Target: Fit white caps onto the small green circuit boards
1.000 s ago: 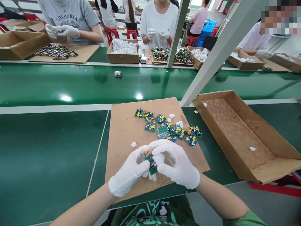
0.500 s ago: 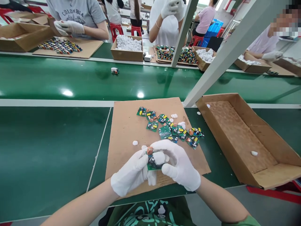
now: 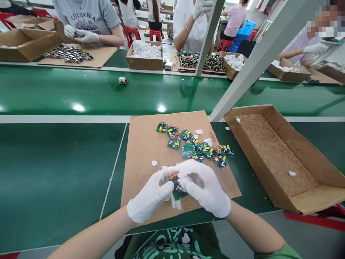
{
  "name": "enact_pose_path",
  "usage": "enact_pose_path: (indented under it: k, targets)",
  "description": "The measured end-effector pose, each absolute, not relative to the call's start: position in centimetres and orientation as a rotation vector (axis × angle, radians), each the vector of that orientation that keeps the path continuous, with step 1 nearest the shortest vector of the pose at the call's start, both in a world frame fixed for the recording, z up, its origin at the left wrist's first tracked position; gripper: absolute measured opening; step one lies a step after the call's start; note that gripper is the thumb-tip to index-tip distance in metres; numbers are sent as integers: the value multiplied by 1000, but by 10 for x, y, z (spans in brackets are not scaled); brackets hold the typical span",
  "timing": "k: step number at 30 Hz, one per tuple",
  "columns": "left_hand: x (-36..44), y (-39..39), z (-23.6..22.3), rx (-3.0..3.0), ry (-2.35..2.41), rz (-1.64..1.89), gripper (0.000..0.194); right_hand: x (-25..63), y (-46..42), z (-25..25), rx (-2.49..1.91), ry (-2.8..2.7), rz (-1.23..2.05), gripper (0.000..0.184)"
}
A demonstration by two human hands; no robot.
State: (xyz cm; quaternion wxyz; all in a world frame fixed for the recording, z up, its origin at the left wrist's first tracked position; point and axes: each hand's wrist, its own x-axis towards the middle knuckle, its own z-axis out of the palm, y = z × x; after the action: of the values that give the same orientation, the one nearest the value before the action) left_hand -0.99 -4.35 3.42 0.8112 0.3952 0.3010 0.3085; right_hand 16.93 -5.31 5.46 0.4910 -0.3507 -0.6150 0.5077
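Both my hands wear white gloves and meet above the front of a cardboard sheet (image 3: 140, 151). My left hand (image 3: 152, 192) grips a small green circuit board (image 3: 179, 192) by its left side; an orange-copper coil shows at the board's top. Over the board's upper right, my right hand (image 3: 206, 187) is closed in a pinch, its fingertips against the components. Whatever sits between those fingertips is hidden by the glove. Beyond my hands lies a loose group of similar circuit boards (image 3: 188, 150), with several white pads (image 3: 198, 132) among and beside them. Another white pad (image 3: 154, 163) lies left of them.
A shallow cardboard box (image 3: 272, 151) with a white piece (image 3: 291, 173) inside stands at right. A grey post (image 3: 229, 90) rises behind the sheet. Across the green belt (image 3: 94, 93), carrying one assembled board (image 3: 123, 81), co-workers sit by boxes of white pieces (image 3: 147, 50).
The board in my left hand has tilted, and my right fingers have closed in over it, covering the white piece visible before. The assembled board on the belt has shifted left.
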Motion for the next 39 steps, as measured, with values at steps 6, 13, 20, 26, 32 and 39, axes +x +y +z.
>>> enact_pose_path:
  k: [6, 13, 20, 26, 32, 39]
  targets:
    - [-9, -44, 36, 689, 553, 634, 59, 170, -54, 56, -910, -1487, 1230, 25]
    - [-15, -48, 23, 543, 511, 627, 45, 170, -51, 48, -844, -1509, 1191, 28]
    - [-16, -45, 31, 446, 527, 624, 51, 172, -56, 39, -826, -1431, 1306, 79]
    - [-15, -44, 27, 478, 501, 662, 51, 172, -57, 35, -923, -1599, 1149, 79]
    - [-17, -45, 19, 502, 392, 729, 45, 171, -50, 40, -918, -1749, 1032, 72]
    - [-16, -43, 20, 364, 379, 771, 47, 157, -41, 57, -709, -1924, 748, 37]
